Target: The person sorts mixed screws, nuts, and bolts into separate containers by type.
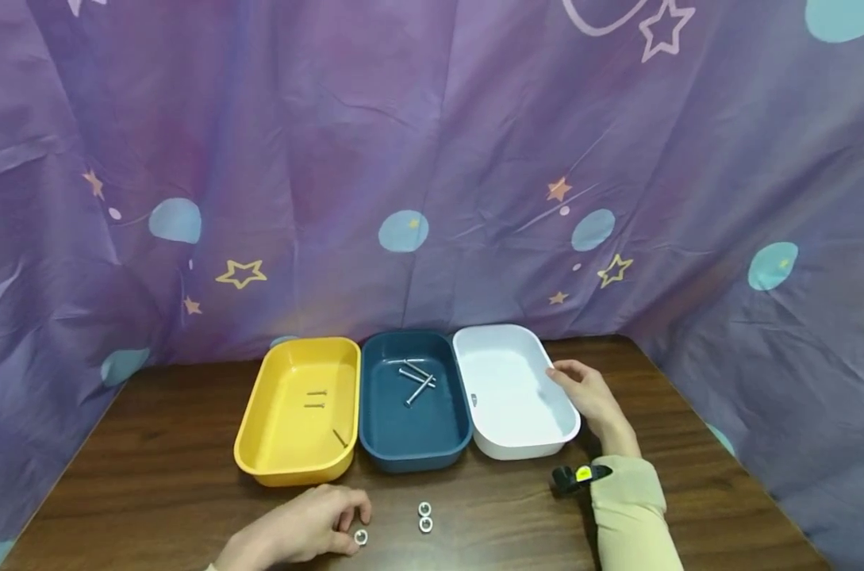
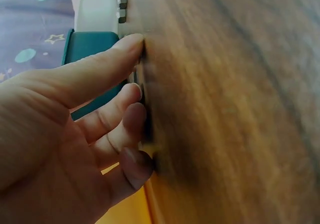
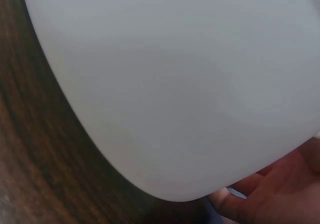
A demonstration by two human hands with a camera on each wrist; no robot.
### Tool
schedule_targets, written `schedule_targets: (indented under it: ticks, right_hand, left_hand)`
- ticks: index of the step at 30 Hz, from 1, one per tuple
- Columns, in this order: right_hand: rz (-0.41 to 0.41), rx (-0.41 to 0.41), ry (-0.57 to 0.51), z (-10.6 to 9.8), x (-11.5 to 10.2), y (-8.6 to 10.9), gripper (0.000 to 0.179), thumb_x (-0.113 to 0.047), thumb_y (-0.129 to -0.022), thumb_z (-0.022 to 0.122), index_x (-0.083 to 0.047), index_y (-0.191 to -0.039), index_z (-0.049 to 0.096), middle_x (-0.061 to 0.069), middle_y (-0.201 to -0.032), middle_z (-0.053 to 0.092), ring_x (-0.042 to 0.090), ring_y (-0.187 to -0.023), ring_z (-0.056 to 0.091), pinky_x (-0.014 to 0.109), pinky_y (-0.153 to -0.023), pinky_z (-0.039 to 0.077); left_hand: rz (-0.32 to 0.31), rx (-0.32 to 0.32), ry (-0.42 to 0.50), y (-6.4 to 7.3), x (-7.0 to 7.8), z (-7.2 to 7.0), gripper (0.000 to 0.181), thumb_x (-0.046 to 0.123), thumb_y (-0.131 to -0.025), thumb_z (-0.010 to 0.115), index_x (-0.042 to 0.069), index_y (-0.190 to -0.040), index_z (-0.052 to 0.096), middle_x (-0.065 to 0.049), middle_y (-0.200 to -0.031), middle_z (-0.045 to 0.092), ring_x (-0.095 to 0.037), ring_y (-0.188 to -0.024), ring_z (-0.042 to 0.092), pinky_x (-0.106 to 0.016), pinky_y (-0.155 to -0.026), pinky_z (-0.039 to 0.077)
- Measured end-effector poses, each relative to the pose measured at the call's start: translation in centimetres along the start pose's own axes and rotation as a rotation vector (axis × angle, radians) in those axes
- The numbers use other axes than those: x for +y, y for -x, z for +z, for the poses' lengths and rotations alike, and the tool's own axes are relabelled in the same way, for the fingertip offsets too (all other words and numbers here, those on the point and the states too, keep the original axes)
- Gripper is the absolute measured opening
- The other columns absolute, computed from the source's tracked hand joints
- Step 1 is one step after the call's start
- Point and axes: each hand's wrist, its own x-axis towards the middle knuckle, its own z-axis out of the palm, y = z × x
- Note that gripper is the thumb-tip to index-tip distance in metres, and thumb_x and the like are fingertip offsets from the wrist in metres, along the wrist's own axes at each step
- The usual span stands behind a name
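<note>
My left hand (image 1: 310, 519) is low over the table in front of the yellow tray, fingers loosely bent. A hex nut (image 1: 361, 537) lies right beside its thumb tip; the left wrist view shows a gap between thumb and fingers, with nothing visible pinched there. Two more nuts (image 1: 425, 517) lie to the right, one behind the other. With my right hand (image 1: 589, 396) I grip the right rim of the white tray (image 1: 524, 450), thumb at the rim and fingers along the outer side. One nut (image 1: 474, 400) is inside that tray, against its left wall.
The yellow tray (image 1: 260, 456) contains three small screws (image 1: 316, 405). Beside it, the dark blue tray (image 1: 413, 460) contains three longer bolts (image 1: 419, 390). All three trays stand side by side on the wooden table (image 1: 160, 444), before a purple patterned cloth (image 1: 346, 159).
</note>
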Motion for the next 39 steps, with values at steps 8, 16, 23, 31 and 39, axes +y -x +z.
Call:
schedule_targets:
  ticks: [8,16,23,31,39]
  right_hand:
    - [0.004,0.011,0.0,0.2,0.1,0.0,0.047,-0.034,-0.095,0.064,0.003,-0.123,0.058,0.017,-0.112,0.059,0.016,-0.086,0.058,0.025,-0.071,0.049]
    - [0.005,0.01,0.013,-0.4,-0.2,0.0,0.049,-0.036,-0.095,0.064,0.003,-0.124,0.057,0.017,-0.112,0.059,0.016,-0.086,0.058,0.026,-0.071,0.049]
    - [-0.001,0.003,0.005,-0.1,-0.1,0.1,0.049,-0.036,-0.095,0.064,0.004,-0.124,0.057,0.017,-0.112,0.059,0.017,-0.088,0.058,0.026,-0.071,0.049]
    - [-0.004,0.005,-0.006,0.4,-0.2,0.2,0.045,-0.032,-0.096,0.063,0.004,-0.123,0.058,0.018,-0.112,0.06,0.017,-0.087,0.058,0.026,-0.072,0.049]
    - [0.003,0.009,-0.023,0.2,-0.1,0.2,0.045,-0.031,-0.096,0.064,0.004,-0.123,0.058,0.018,-0.11,0.06,0.016,-0.085,0.059,0.026,-0.071,0.049]
  left_hand:
    - [0.085,0.035,-0.066,0.0,-0.2,0.3,0.017,0.02,-0.084,0.077,0.024,-0.09,0.061,0.019,-0.075,0.05,0.004,-0.068,0.046,-0.017,-0.061,0.04]
    - [0.082,0.03,-0.152,-0.5,0.7,0.4,0.015,0.026,-0.087,0.073,0.025,-0.086,0.059,0.021,-0.081,0.052,0.002,-0.073,0.047,-0.02,-0.065,0.042]
    - [0.093,0.046,-0.179,-0.4,0.8,0.3,0.012,0.022,-0.089,0.071,0.023,-0.087,0.059,0.022,-0.08,0.052,0.004,-0.071,0.048,-0.019,-0.063,0.043]
    - [0.132,0.067,-0.172,-0.9,2.2,-0.4,0.008,0.024,-0.096,0.063,0.024,-0.093,0.056,0.022,-0.083,0.05,0.003,-0.078,0.05,-0.02,-0.07,0.045]
    - [0.155,0.133,-0.209,-2.6,4.3,-1.4,0.006,0.022,-0.098,0.06,0.021,-0.096,0.055,0.019,-0.087,0.05,0.001,-0.079,0.05,-0.021,-0.071,0.046]
